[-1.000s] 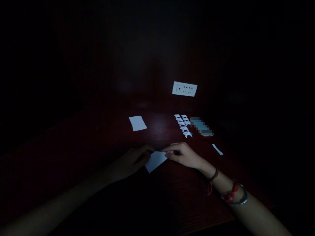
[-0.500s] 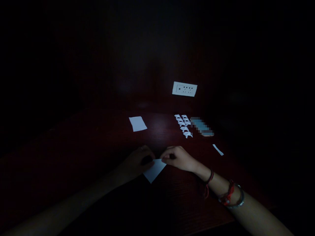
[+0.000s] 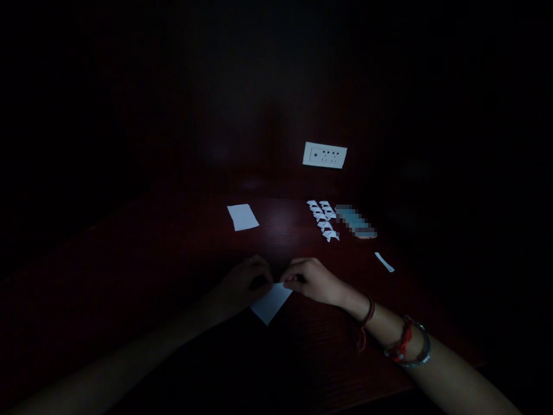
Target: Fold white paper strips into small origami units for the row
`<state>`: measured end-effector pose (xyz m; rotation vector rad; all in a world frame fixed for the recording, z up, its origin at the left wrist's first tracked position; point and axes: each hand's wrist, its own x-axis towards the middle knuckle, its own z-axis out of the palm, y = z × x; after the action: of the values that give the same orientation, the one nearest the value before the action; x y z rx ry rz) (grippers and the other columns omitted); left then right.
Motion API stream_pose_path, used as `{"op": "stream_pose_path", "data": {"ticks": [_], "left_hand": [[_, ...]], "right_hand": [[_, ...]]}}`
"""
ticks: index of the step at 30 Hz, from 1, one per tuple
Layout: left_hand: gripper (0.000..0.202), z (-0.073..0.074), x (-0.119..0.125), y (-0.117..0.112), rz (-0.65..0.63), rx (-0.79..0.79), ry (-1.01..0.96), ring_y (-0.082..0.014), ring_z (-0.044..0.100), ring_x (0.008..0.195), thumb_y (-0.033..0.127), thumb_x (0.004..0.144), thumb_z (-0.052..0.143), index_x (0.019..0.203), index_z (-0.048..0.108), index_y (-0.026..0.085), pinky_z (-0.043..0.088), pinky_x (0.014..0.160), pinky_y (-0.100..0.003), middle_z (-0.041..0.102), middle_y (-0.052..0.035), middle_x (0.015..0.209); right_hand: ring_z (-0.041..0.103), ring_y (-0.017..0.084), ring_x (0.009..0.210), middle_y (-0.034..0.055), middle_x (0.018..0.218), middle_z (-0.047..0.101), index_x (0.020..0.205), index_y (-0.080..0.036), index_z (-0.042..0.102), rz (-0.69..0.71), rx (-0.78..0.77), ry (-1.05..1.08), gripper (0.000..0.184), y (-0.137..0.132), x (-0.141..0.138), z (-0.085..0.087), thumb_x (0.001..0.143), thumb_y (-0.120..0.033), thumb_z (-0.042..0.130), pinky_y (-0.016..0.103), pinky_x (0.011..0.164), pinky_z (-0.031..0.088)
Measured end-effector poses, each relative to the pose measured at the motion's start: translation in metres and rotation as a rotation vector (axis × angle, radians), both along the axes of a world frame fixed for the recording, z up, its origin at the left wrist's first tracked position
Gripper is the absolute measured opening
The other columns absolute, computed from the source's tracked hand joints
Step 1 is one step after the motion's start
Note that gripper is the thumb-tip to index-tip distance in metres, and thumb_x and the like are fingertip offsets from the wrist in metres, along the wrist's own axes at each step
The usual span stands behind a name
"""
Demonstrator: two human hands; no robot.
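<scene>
A white sheet of paper [image 3: 272, 303] is pinched along its far edge by both hands, its near corner pointing toward me. My left hand [image 3: 246, 282], in deep shadow, closes thumb and fingers on the left part of that edge. My right hand [image 3: 314, 280] grips the right part the same way, fingertips close to those of the left. Bracelets circle my right wrist and forearm. The fold, if there is one, is too dark to make out.
On the dark red table [image 3: 285, 245] lie a stack of white paper [image 3: 243, 217], several small folded paper pieces [image 3: 324, 225] in rows, a phone-like pixelated object [image 3: 356, 222] and a narrow paper strip [image 3: 384, 262]. A white socket plate [image 3: 325, 155] is on the wall behind.
The paper's near corner has shifted very slightly toward me and right. Both hands keep their pinch on it, nearly still.
</scene>
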<state>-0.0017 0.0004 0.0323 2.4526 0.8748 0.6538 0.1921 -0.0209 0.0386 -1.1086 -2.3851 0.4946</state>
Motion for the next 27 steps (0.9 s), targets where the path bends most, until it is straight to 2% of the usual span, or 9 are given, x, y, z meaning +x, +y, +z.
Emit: {"op": "stream_pose_path", "data": {"ticks": [9,17,27], "left_hand": [[0.008,-0.0019,-0.0006,-0.0001,-0.044,0.031,-0.016,-0.0139,0.048,0.082,0.012,0.076,0.047,0.075,0.054,0.017,0.039,0.072,-0.026,0.048,-0.0008,0.087],[0.008,-0.0045,-0.0026,0.0025,-0.079,0.080,0.020,-0.0139,0.047,0.086,0.013,0.078,0.048,0.078,0.054,0.017,0.038,0.076,-0.026,0.048,-0.0008,0.090],[0.010,-0.0049,-0.0058,0.0064,-0.161,0.104,0.022,-0.0138,0.048,0.085,0.017,0.081,0.046,0.084,0.056,0.019,0.039,0.077,-0.026,0.050,-0.0014,0.089]], "right_hand": [[0.052,0.008,0.067,0.0025,0.078,0.058,0.085,-0.014,0.063,0.024,0.038,-0.014,0.015,-0.0010,0.0004,-0.0003,0.076,-0.014,0.052,0.018,0.062,0.040],[0.051,0.011,0.079,0.0040,0.082,0.058,0.083,-0.015,0.063,0.080,0.156,-0.108,0.017,-0.0016,0.0027,-0.0007,0.079,-0.011,0.047,0.021,0.074,0.040],[0.050,0.012,0.078,0.0043,0.083,0.055,0.090,-0.017,0.061,0.147,0.275,-0.238,0.022,-0.0049,0.0044,0.0033,0.081,-0.009,0.043,0.022,0.071,0.039]]}}
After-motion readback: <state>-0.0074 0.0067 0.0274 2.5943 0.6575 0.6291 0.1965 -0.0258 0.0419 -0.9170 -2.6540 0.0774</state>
